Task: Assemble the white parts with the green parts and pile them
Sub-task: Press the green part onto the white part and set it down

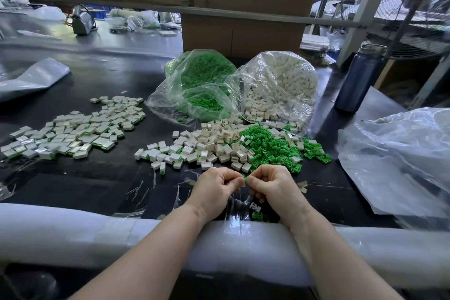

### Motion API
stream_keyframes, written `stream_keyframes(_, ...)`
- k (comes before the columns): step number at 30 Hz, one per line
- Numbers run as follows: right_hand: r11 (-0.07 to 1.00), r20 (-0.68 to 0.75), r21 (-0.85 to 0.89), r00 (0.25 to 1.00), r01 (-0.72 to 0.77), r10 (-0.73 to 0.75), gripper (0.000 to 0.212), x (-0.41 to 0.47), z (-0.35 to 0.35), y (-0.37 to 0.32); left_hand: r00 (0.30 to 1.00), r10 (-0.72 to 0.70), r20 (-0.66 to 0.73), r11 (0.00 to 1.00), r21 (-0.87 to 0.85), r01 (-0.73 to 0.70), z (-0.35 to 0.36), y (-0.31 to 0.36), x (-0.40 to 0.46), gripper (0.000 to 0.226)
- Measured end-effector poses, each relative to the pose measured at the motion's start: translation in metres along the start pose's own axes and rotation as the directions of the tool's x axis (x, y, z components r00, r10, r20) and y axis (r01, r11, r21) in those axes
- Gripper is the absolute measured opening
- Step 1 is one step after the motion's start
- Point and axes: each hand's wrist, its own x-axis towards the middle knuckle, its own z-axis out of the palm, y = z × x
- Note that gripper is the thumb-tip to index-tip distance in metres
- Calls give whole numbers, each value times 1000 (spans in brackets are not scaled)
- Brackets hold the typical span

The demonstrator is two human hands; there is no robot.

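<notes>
My left hand [215,189] and my right hand [272,184] meet fingertip to fingertip near the table's front edge, pinching a small green part [244,179] between them; any white part there is hidden by my fingers. Just beyond lie a heap of loose white parts [207,143] and a heap of loose green parts [270,147]. Further left spreads a pile of assembled white-and-green pieces [78,129]. A couple of green parts [257,215] lie under my right wrist.
Two clear bags stand behind the heaps, one of green parts [202,85], one of white parts [280,87]. A dark blue bottle [358,78] stands at right beside crumpled plastic sheeting [399,158]. Cardboard boxes [241,34] rise behind. White foam padding [73,234] lines the front edge.
</notes>
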Motion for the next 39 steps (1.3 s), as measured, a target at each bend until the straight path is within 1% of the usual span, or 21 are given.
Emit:
stream_keyframes(3,1000,-18,-3,1000,15,-15,20,1,2,1,1000,3,-3,1000,14,-3,0,0,0,15)
stream_keyframes(6,997,-75,56,996,47,-43,17,1,4,1,1000,12,-25,1000,6,-12,3,1,0,14)
stream_keyframes(9,992,-107,88,991,92,-83,8,1,4,2,999,11,-38,1000,-13,-12,5,1,1,14)
stream_keyframes(11,986,-112,134,990,96,-81,2,1,3,3,999,16,-32,999,-39,-17,5,0,1,13)
stream_keyframes(12,984,-110,150,991,91,-75,4,1,3,3,999,23,-29,999,-45,-24,5,0,1,12)
stream_keyframes(14,988,-110,131,991,86,-72,7,2,3,4,999,37,-21,998,-42,-38,5,-1,1,12)
stream_keyframes(17,991,-118,110,991,81,-68,13,3,3,5,999,32,-14,999,8,-32,5,-2,1,20)
stream_keyframes(21,985,-111,155,992,72,-55,15,3,2,6,995,65,-70,997,36,-62,4,-2,1,12)
stream_keyframes(24,982,-101,176,993,70,-53,15,2,1,5,994,53,-95,999,3,-53,3,-2,2,11)
stream_keyframes(29,983,-116,170,992,68,-49,16,4,2,7,1000,5,-17,992,-123,-7,3,-1,1,9)
stream_keyframes(31,983,-117,170,992,66,-46,15,5,3,7,1000,-1,13,990,-142,3,3,-1,1,7)
stream_keyframes(35,985,-90,157,994,70,-56,15,4,3,6,1000,-22,15,993,-117,23,2,-1,0,10)
stream_keyframes(39,991,-62,124,997,57,-50,15,3,2,5,1000,-26,8,999,-41,27,2,-1,0,13)
